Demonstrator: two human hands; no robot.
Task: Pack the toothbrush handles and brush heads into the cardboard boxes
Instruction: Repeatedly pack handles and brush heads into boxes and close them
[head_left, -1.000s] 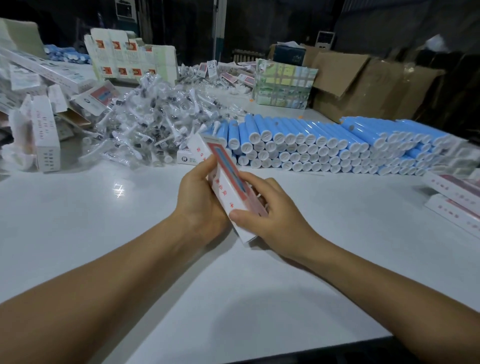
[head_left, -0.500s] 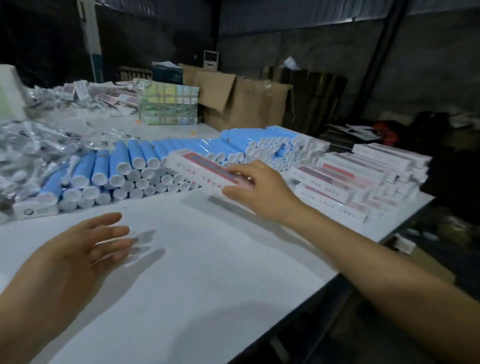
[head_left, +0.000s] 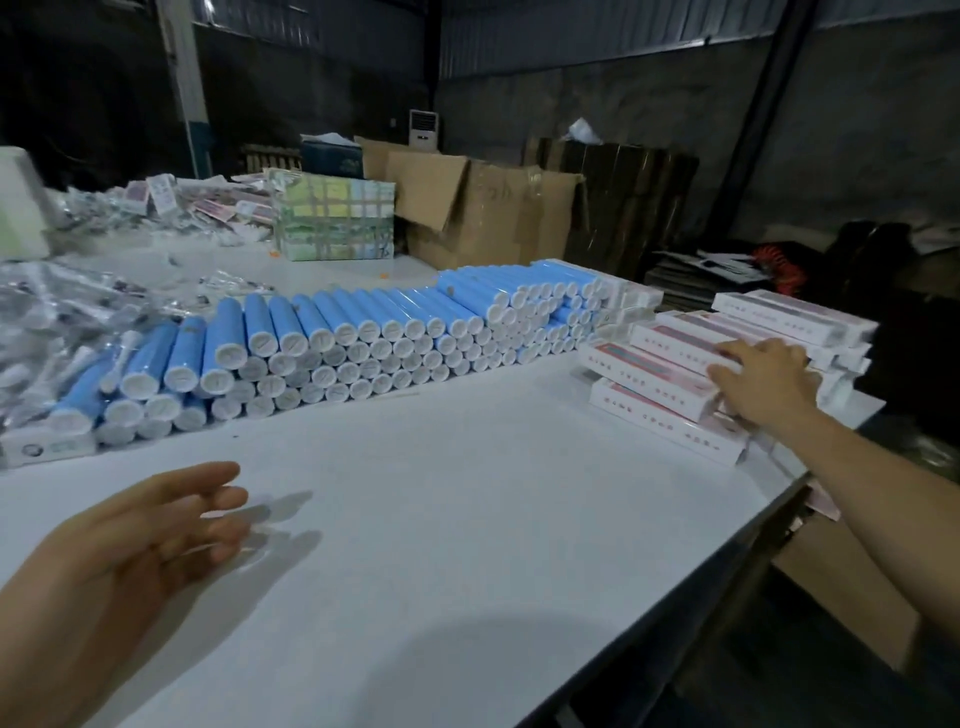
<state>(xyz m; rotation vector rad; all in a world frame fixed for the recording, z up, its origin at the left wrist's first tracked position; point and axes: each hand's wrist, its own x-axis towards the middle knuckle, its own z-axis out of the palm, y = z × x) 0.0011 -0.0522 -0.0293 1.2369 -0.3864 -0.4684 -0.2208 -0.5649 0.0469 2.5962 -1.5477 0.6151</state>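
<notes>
Across the middle of the white bench (head_left: 467, 519), long stacked row of blue cylindrical toothbrush handles (head_left: 363, 338), ends facing forward. Left of the row, heaped clear plastic packets of brush heads (head_left: 57, 312). Right of the row, near the bench's right edge, stacked flat white cardboard boxes (head_left: 675, 364), right hand (head_left: 763, 379) resting on top of them. Left hand (head_left: 130, 551) hovering above the near-left part of the bench. Behind the row, pale taped carton (head_left: 337, 218) on the bench; beyond it, large brown cardboard cartons (head_left: 493, 213).
</notes>
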